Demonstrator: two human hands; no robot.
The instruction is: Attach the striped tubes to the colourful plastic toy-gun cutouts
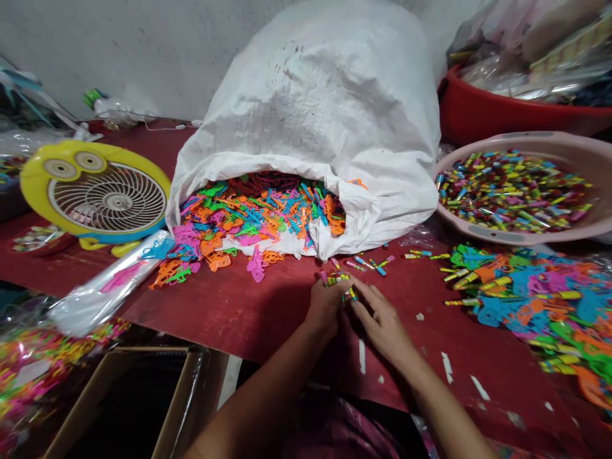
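Observation:
My left hand (325, 309) is closed around a small bunch of short, colourful wrapped tubes (337, 279), yellow, green and pink. Close against it on the right, my right hand (385, 322) has its thumb and fingertips at one tube (353, 294) at the edge of the bunch. Just beyond my hands, several loose tubes (366, 263) lie on the red tabletop (229, 319). Behind them a big white sack (315, 108) lies with its mouth towards me, and bright flat plastic toy pieces (258, 213) spill out of it.
At right stands a pink basin (526, 237) full of similar tubes, with a red tub (516, 105) behind. A pile of plastic pieces and tubes (535, 293) lies before it. Leftward are a yellow fan (95, 191), clear plastic bags (109, 287) and an open cardboard box (179, 395).

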